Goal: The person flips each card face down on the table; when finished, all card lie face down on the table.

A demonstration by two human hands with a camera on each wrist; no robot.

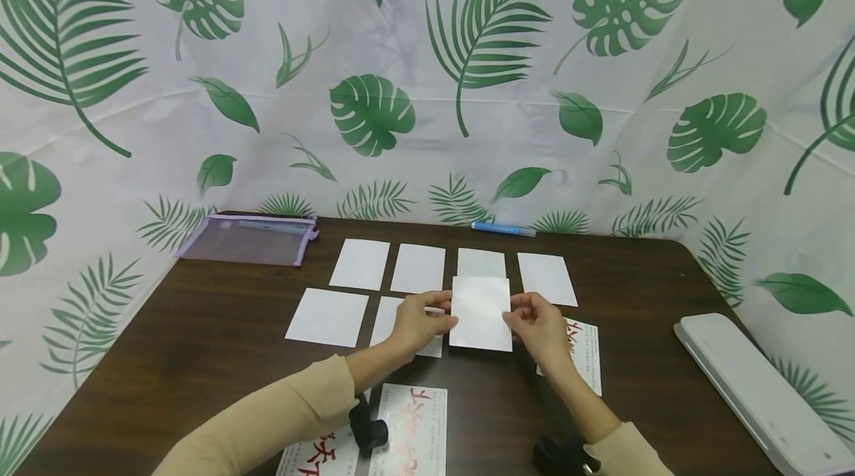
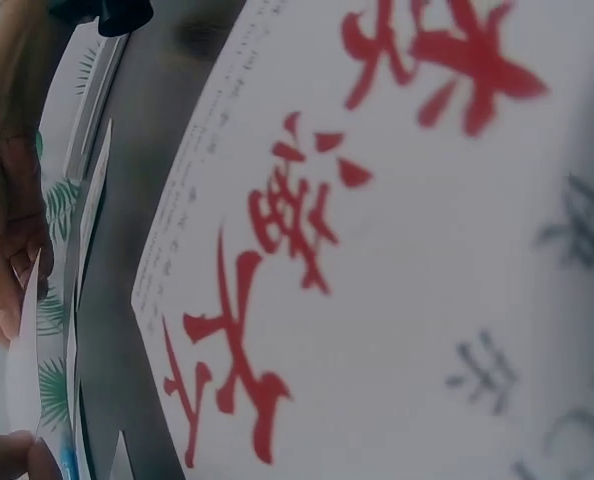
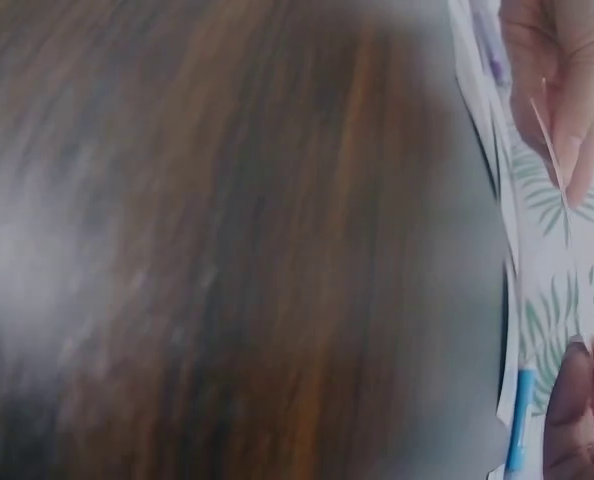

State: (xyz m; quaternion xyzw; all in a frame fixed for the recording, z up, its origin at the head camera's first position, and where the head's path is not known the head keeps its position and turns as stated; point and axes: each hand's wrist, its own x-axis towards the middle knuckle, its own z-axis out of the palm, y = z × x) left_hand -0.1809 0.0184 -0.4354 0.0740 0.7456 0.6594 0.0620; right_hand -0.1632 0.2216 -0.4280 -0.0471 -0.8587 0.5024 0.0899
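Observation:
A blank white card (image 1: 480, 316) is held up between both hands over the table. My left hand (image 1: 421, 324) pinches its left edge, and my right hand (image 1: 539, 324) pinches the right edge. Edge-on, the same thin card (image 3: 562, 190) spans the two hands in the right wrist view. Behind it, a white card (image 1: 481, 262) on the table is partly covered. Another white card (image 1: 384, 321) lies under my left hand. Beside my right forearm is a card with red brush-style characters (image 1: 586, 357), partly hidden by the arm.
More blank cards (image 1: 359, 264) lie in rows toward the back. Cards with red characters (image 1: 410, 431) lie near the front edge. A purple mesh pouch (image 1: 243, 240) sits back left, a blue marker (image 1: 502, 229) at the back edge, and a long white case (image 1: 761, 390) at right.

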